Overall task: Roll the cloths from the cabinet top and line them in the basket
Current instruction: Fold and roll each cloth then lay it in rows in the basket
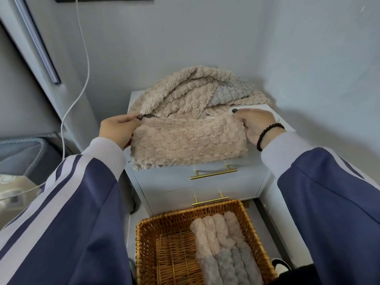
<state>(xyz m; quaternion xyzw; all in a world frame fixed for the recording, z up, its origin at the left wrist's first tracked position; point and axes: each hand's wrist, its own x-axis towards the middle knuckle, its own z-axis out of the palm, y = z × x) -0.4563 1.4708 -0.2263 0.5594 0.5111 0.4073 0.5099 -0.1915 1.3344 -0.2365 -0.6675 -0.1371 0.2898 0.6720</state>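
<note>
A beige fluffy cloth [188,140] lies spread over the front of the white cabinet top [284,125], its lower edge hanging past the front. My left hand [118,128] pinches its upper left corner and my right hand [257,124] pinches its upper right corner. Behind it sits a heap of unrolled beige and grey cloths [197,91]. Below, a wicker basket [148,239] holds several rolled cloths [224,247], beige and grey, lined along its right side.
The cabinet has two drawers with brass handles [213,173]. Walls close in behind and on the right. A white cable [82,58] hangs down the wall at left, beside a grey upholstered piece [24,153]. The basket's left half shows bare weave.
</note>
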